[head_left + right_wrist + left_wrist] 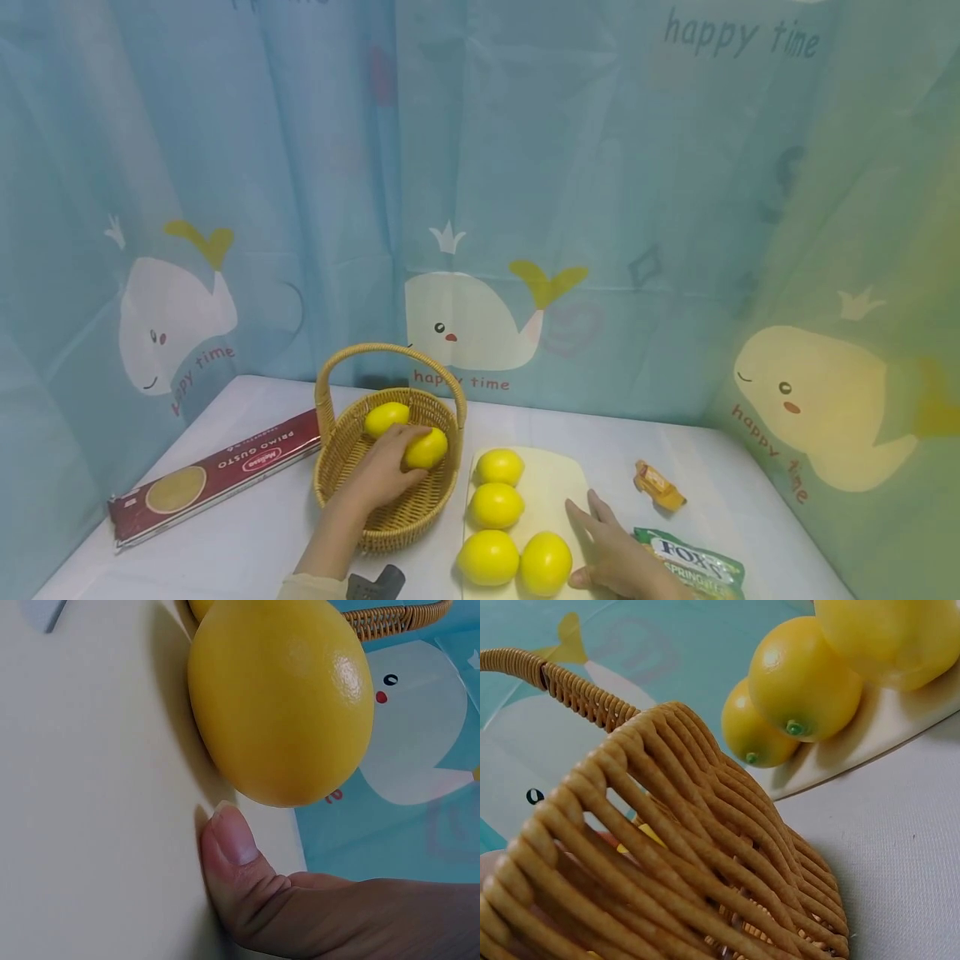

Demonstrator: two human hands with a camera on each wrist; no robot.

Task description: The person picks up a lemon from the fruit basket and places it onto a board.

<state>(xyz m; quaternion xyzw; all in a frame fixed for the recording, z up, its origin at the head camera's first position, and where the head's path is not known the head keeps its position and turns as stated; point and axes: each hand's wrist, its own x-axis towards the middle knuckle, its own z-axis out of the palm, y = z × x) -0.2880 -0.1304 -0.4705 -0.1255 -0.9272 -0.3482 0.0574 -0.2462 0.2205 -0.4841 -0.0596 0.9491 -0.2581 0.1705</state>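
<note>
My left hand (392,463) reaches inside a wicker basket (324,475) and grips a lemon (427,450), fingers over its top and thumb below. Another lemon (386,419) lies in the basket, toward its back. In the left wrist view, the woven basket wall (675,847) mostly hides that hand. Several lemons are on a cream board (551,475) right of the basket. My right hand (618,550) rests at the board's right side with fingers spread, thumb beside the nearest right lemon (546,564). In the right wrist view the thumb (240,862) is just off this lemon (281,697).
A long red pasta packet (217,479) lies left of the basket, which its far end meets. An orange wrapped item (660,486) and a green Fox's bag (697,565) lie to the right. A printed curtain (480,167) encloses the white table (262,533).
</note>
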